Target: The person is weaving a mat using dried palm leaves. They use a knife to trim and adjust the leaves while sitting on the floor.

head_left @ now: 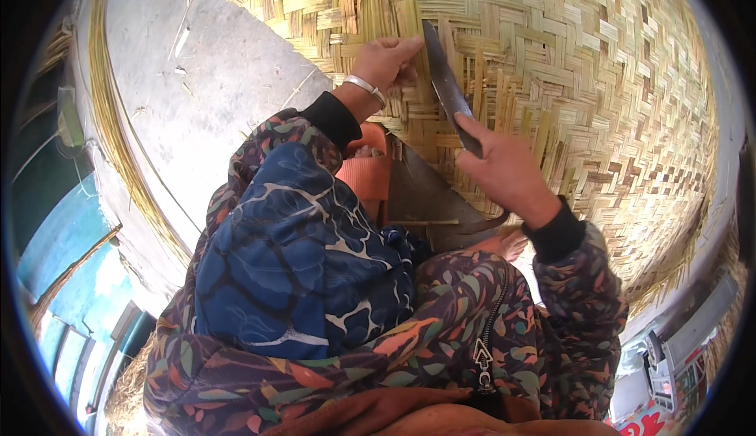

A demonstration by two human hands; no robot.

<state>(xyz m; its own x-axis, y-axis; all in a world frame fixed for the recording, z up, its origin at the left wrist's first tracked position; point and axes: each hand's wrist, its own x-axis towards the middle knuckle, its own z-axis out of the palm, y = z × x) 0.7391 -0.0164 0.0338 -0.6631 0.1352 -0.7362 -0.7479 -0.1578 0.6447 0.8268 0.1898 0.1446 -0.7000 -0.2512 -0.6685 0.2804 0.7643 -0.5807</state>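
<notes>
A large woven mat of pale split strips lies before me, with loose strip ends along its left edge. My right hand is closed round a long dark knife, its blade slanting up and left over the mat. Beside the blade's far end is my left hand, fingers curled and thumb and forefinger brought together. A greenish upright strip of the mat runs just past its fingertips. Whatever is between those fingers is too small to make out. A silver bangle circles my left wrist.
My foot in an orange sandal rests near the mat's edge. A bundle of long thin strips lies on the grey concrete floor at left. Blue cloth covers my knee. A dark curved piece is below my right hand.
</notes>
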